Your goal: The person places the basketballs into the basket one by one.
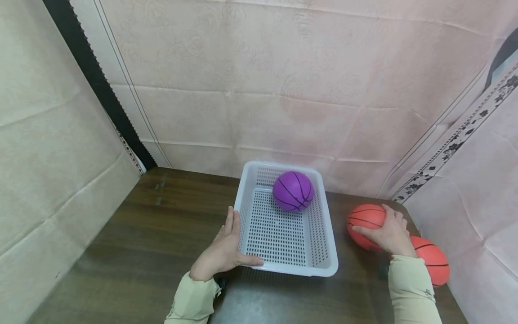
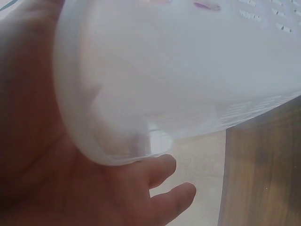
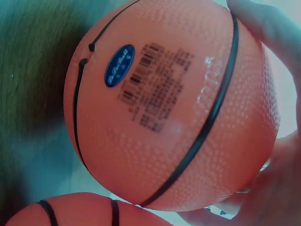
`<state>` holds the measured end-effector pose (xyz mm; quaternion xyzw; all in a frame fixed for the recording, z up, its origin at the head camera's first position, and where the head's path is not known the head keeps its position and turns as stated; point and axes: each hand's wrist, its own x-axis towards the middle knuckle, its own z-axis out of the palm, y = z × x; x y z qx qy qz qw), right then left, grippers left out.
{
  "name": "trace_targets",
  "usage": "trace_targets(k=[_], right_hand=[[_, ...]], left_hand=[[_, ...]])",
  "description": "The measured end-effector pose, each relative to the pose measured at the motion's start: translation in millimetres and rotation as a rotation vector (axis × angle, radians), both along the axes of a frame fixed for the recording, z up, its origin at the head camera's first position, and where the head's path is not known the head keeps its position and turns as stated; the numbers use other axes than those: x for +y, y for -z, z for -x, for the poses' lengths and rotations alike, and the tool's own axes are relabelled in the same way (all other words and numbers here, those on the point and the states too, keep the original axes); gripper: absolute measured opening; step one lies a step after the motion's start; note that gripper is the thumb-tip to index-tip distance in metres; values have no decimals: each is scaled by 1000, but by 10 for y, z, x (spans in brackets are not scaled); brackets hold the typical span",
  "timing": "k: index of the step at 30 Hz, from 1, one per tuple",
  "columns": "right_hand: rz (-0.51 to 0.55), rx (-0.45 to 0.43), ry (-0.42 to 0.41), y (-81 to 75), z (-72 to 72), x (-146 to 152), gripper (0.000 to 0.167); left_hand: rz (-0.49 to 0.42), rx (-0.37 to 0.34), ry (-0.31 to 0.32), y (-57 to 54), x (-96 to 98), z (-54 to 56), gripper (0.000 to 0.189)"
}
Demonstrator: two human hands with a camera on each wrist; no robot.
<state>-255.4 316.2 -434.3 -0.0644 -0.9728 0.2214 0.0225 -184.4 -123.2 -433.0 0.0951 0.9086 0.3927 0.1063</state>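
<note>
A white perforated plastic basket (image 1: pixel 329 234) stands on the table, with a purple toy basketball (image 1: pixel 293 191) inside near its far end. My left hand (image 1: pixel 222 252) lies against the basket's near left corner, its fingers straight along the left side and the thumb at the front rim. In the left wrist view, the corner of the basket (image 2: pixel 155 84) rests against the palm. To the right of the basket, my right hand (image 1: pixel 390 231) grips an orange-red toy basketball (image 1: pixel 362 220) from above. The right wrist view shows that ball's barcode and blue oval label (image 3: pixel 119 65).
A second orange-red ball (image 1: pixel 430 261) sits by my right wrist, partly hidden behind the sleeve. The dark brown wooden table (image 1: pixel 133 252) is bounded by pale cloth walls (image 1: pixel 283 112) at the back, left and right.
</note>
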Motion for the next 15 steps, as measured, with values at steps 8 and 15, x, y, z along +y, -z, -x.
trace_targets(k=[8,15], right_hand=[[53,93,-3,-144,-59,-49,120],[104,181,-56,-523,-141,-205,114]], left_hand=[[-1,5,-1,6,-6,-6,144],[11,-3,-8,12,-3,-9,145]])
